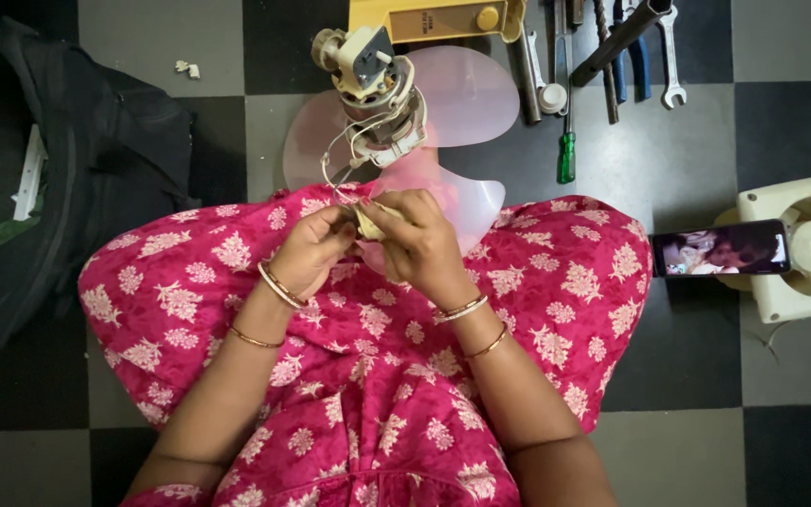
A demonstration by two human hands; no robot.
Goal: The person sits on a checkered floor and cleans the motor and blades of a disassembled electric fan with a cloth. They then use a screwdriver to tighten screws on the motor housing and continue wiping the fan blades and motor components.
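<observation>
Your left hand (310,252) and right hand (417,239) meet at frame centre, each grip pinched together on a small cream-coloured part (368,222). Thin white wires (344,160) run up to the metal fan motor (377,94) on translucent pink blades (466,94); tools lie upper right.

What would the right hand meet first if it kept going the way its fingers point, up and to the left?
Probably the left hand: the right hand pinches a small cream part right against its fingertips. Past that lie thin wires up to the fan motor; depth is unclear.
</observation>
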